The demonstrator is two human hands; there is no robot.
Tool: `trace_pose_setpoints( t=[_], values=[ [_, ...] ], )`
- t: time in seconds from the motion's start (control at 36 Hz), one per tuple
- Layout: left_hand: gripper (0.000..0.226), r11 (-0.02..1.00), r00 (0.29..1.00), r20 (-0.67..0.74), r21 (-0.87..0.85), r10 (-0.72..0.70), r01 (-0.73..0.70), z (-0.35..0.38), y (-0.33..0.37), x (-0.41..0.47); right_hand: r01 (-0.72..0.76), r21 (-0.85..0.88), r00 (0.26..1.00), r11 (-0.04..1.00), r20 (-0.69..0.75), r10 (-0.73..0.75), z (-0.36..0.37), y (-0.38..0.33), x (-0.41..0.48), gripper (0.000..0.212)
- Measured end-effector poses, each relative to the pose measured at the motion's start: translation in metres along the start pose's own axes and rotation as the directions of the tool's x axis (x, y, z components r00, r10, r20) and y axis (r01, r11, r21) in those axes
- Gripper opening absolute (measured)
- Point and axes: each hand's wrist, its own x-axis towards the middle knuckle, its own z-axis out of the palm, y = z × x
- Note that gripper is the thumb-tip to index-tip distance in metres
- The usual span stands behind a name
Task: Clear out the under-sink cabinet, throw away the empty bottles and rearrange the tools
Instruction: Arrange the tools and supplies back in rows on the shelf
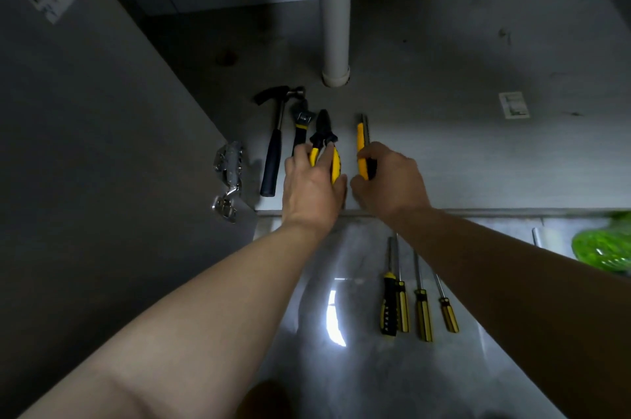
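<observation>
On the grey cabinet floor a row of tools lies side by side near the front edge. A black-handled hammer is leftmost, then an adjustable wrench. My left hand grips the yellow-and-black pliers by the handles. Just to the right, my right hand is closed on a yellow utility knife. Several yellow-and-black screwdrivers lie in a row on the shiny room floor in front of the cabinet.
A white drain pipe rises from the cabinet floor behind the tools. A metal door hinge sits on the left cabinet wall. A white sticker lies at the right. A green plastic bag shows at the right edge.
</observation>
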Motion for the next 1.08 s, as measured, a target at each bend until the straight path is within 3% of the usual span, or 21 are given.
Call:
trace_pose_setpoints(
  t=[0.19, 0.31, 0.5, 0.67, 0.78, 1.08],
  values=[
    [0.061, 1.000, 1.000, -0.011, 0.001, -0.008, 0.008, 0.002, -0.001, -0.001, -0.041, 0.091, 0.999, 0.995, -0.031, 0.044, 0.003, 0.000, -0.001, 0.038],
    [0.060, 1.000, 1.000, -0.012, -0.002, -0.008, 0.008, 0.002, -0.001, -0.002, -0.142, 0.133, 0.988, 0.981, -0.042, 0.149, 0.008, 0.006, 0.003, 0.028],
    [0.059, 1.000, 1.000, -0.009, 0.002, -0.004, 0.004, 0.002, 0.000, -0.003, -0.315, 0.384, 0.948, 0.868, 0.076, 0.310, 0.016, 0.007, 0.008, 0.037],
    [0.059, 1.000, 1.000, -0.006, 0.002, -0.008, 0.008, 0.001, 0.000, -0.003, -0.104, 0.155, 0.994, 0.982, -0.022, 0.109, 0.014, 0.010, 0.000, 0.050],
    [0.058, 1.000, 1.000, 0.003, 0.007, -0.004, 0.004, 0.001, 0.000, -0.003, 0.009, 0.108, 1.000, 0.994, 0.009, -0.010, 0.012, 0.008, -0.006, 0.049],
    [0.054, 0.998, 0.999, -0.012, 0.060, 0.036, -0.036, -0.001, 0.002, -0.011, 0.067, 0.094, 0.995, 0.993, 0.065, -0.073, 0.001, 0.017, -0.015, 0.046]
  ],
)
